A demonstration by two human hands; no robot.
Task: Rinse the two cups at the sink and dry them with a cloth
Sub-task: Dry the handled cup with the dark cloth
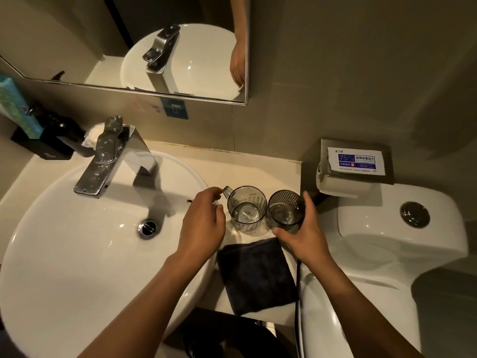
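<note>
Two cups stand side by side, touching or nearly so, on the pale counter [258, 171] just right of the sink [77, 241]. The clear cup [247, 208] is on the left, upright, with ribbed walls and a handle pointing left and far; its bottom looks glassy. The dark cup [286, 208] is on the right, upright, smoke-tinted and ribbed as well. Whether either holds water cannot be told.

One dark cloth [256, 276] lies flat on the counter just near of the cups, its near corner reaching the counter edge.

Two hands are in view. The left hand [204, 226] is beside the clear cup with its fingers curled; the fingertips reach the cup's handle, though a firm grip on it cannot be made out. The right hand [302, 233] is spread wide around the dark cup, fingers along its right side and thumb at its near side, cupping it.

One round white basin, with one drain [149, 228] at its middle and one chrome faucet [108, 161], spotted with dried marks, at its far rim. Far left of the faucet stand a dark bottle [60, 127] and a green box [18, 107]. One mirror [129, 42] hangs on the far wall. To the right is one white toilet [387, 241], with one paper holder [356, 164] on the wall beyond it.
</note>
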